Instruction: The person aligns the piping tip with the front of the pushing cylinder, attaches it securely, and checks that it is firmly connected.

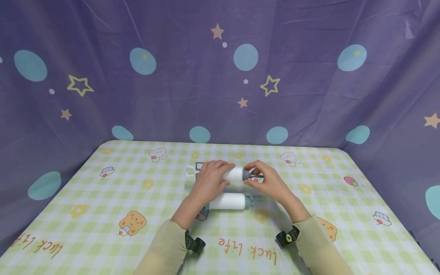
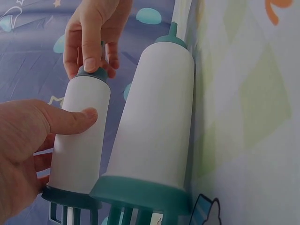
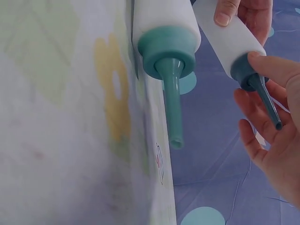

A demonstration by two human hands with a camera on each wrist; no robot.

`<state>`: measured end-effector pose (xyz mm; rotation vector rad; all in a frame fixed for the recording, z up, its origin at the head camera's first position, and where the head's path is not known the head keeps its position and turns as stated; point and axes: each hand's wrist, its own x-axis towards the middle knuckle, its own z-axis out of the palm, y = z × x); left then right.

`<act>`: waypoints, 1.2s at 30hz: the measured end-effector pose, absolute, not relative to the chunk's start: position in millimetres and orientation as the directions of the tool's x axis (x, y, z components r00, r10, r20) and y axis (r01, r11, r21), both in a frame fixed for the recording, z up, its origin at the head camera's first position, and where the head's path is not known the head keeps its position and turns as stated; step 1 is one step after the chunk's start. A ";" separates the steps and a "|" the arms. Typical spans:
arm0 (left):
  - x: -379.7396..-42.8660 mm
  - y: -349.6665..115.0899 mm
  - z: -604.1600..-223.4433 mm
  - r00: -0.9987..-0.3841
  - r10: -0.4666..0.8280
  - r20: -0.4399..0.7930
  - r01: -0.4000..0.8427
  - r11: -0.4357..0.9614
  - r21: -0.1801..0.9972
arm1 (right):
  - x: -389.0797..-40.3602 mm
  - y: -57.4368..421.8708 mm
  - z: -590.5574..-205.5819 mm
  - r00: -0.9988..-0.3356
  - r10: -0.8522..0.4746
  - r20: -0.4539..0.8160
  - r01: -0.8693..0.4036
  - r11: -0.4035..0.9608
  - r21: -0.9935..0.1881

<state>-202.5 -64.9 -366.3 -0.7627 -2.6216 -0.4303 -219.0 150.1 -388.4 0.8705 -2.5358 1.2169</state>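
Observation:
My left hand (image 1: 210, 181) grips the white barrel of a large plunger syringe (image 1: 233, 175) with a dark grey-teal collar and thin nozzle, held level. In the left wrist view, the thumb lies along the barrel (image 2: 77, 145). My right hand (image 1: 269, 183) pinches the collar (image 3: 243, 69) at the nozzle end, thumb on one side and fingers beneath. At the other end, a white ring handle (image 1: 190, 171) and a dark frame stick out past my left hand. A second white syringe (image 1: 229, 201) with a green collar and nozzle lies on the tablecloth, nearer me, touched by neither hand.
A green-and-white checked tablecloth (image 1: 165, 214) with printed bears, flowers and lettering covers the table. Behind it hangs a purple curtain (image 1: 192, 91) with stars and blue dots. Each wrist carries a black strapped camera (image 1: 196, 244).

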 end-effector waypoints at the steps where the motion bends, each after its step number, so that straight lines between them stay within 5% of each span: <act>1: -202.7 -64.9 -366.5 -0.782 0.448 0.433 0.563 0.806 0.185 | -218.6 149.9 -388.1 -0.809 -0.421 0.411 -0.584 0.491 -0.647; 21: -200.2 -62.6 -367.5 -0.751 0.462 0.472 0.572 0.812 0.116 | -217.8 150.5 -391.0 -0.801 -0.433 0.413 -0.593 0.476 -0.650; 36: -203.5 -62.1 -370.5 -0.806 0.454 0.380 0.541 0.825 0.162 | -220.2 151.4 -394.1 -0.856 -0.445 0.263 -0.485 0.514 -0.708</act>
